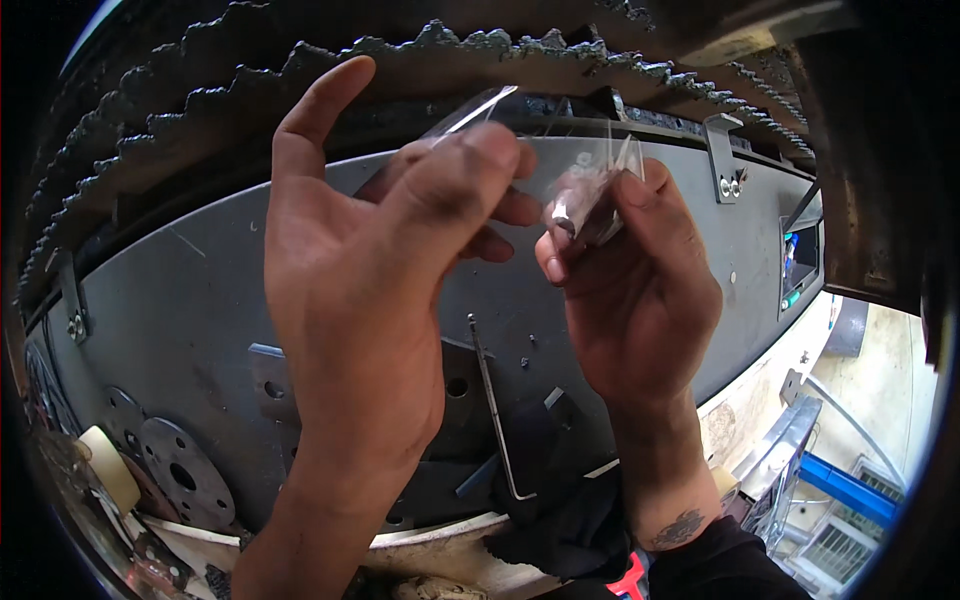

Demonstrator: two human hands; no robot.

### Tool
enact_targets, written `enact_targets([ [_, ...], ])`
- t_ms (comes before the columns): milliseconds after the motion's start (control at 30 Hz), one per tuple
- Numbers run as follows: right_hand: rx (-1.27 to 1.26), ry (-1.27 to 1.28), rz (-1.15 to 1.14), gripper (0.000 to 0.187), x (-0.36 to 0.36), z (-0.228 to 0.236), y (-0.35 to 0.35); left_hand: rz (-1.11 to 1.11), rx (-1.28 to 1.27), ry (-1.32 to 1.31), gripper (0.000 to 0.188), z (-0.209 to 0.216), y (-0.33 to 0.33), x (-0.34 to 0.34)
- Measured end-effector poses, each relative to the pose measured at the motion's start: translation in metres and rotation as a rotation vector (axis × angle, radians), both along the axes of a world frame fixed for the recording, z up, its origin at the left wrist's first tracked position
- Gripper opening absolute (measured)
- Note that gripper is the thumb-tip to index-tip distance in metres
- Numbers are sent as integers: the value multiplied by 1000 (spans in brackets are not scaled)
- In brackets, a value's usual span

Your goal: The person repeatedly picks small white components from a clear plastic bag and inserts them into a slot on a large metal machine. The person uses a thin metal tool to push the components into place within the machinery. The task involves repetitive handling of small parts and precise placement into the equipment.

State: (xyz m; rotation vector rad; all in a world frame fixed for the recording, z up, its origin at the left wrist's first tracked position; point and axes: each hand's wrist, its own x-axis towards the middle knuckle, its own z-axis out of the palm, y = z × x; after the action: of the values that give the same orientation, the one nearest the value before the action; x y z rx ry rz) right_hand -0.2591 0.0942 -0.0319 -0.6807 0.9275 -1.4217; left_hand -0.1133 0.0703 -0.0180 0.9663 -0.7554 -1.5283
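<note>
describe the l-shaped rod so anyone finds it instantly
On the broad grey surface, look between the left hand and right hand. A thin rod lies there, bent at its lower end; that slim L sets it apart from the flat, holed plate.

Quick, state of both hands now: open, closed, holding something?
Left hand: partly curled at clear, crinkled plastic packaging; whether it grips cannot be told.
Right hand: closed, holding that packaging.

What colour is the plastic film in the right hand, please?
The plastic film is clear and colourless; the head view shows it best.
</note>
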Motion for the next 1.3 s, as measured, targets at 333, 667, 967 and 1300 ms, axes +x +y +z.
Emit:
enact_targets([
  [333, 4, 31, 5, 18, 4, 3, 2, -35, 16, 132, 62, -3, 2, -3],
  [667, -75, -11, 3, 17, 3, 0, 3, -26, -8, 103, 59, -1, 4, -4],
  [967, -155, -65, 28, 15, 0, -3, 2, -38, -23, 116, 59, 0, 6, -5],
  [1300, -136, -121, 46, 15, -2, 0, 5, -35, -31, 106, 57, 2, 6, -7],
])
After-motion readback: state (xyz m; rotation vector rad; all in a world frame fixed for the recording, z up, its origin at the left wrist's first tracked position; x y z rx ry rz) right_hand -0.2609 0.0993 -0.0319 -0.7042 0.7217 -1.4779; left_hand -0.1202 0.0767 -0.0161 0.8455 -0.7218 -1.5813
